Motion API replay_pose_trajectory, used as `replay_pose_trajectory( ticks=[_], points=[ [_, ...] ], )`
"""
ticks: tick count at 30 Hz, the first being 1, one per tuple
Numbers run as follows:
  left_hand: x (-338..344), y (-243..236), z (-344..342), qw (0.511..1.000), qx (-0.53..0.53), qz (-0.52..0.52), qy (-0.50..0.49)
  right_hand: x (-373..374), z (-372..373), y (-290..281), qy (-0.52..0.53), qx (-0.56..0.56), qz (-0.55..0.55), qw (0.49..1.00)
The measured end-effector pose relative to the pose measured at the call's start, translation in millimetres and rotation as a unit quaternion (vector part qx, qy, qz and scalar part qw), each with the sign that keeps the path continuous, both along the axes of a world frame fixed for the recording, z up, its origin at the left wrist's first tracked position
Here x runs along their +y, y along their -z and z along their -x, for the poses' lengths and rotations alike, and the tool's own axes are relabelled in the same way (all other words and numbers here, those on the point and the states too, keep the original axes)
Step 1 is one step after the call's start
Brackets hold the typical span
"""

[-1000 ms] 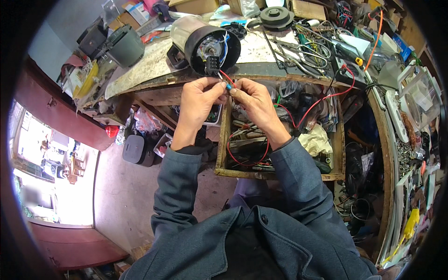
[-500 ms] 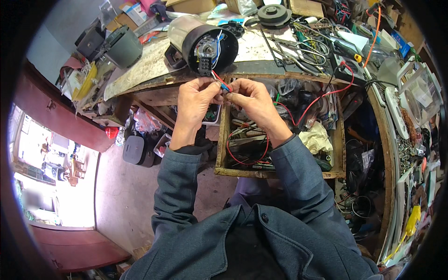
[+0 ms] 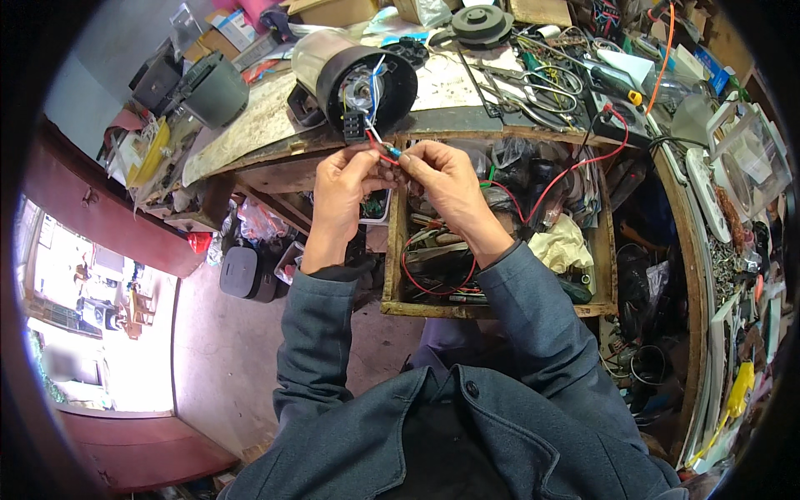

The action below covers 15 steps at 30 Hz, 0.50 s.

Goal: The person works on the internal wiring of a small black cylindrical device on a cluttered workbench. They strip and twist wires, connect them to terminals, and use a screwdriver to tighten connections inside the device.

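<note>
A cylindrical appliance with a dark base (image 3: 325,62) lies on its side at the bench edge, its underside exposing wiring and a black connector block (image 3: 354,123). Red and white wires (image 3: 374,132) hang from it down to my fingers. My left hand (image 3: 337,192) is closed, thumb and fingertips pinching the wires just below the block. Beside it, my right hand (image 3: 450,187) pinches a small blue piece (image 3: 395,155) on the wires between thumb and index finger. The exact contact between fingertips and wires is partly hidden.
The cluttered workbench (image 3: 225,146) holds a grey pot (image 3: 212,92), a dark round plate (image 3: 482,25), tools and cables (image 3: 542,92). Beneath my arms an open wooden drawer (image 3: 606,267) is full of tools and bags. A black bin (image 3: 248,271) stands on the floor; a bright doorway is at left.
The hands and appliance sit slightly further left in the picture. My fingertips have shifted on the wires, and the white wire below the connector block shows more.
</note>
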<state>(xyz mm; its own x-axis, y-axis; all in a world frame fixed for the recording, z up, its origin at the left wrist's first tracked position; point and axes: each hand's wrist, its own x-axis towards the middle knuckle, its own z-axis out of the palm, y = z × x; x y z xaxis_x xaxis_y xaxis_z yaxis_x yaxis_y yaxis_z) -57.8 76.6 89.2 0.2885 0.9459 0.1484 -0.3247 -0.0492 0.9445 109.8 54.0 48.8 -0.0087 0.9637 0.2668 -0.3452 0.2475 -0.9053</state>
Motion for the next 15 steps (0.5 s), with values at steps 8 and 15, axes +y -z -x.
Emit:
replay_pose_trajectory(
  ticks=[8,15],
  points=[
    [4.0,5.7,0.4,0.999,0.013,-0.026,-0.028,-4.8,4.0,-4.3,0.090,-0.161,-0.082,0.979],
    [7.8,9.1,4.4,0.998,0.033,-0.040,-0.030,-7.2,3.0,-7.7,0.117,-0.202,-0.097,0.968]
  ],
)
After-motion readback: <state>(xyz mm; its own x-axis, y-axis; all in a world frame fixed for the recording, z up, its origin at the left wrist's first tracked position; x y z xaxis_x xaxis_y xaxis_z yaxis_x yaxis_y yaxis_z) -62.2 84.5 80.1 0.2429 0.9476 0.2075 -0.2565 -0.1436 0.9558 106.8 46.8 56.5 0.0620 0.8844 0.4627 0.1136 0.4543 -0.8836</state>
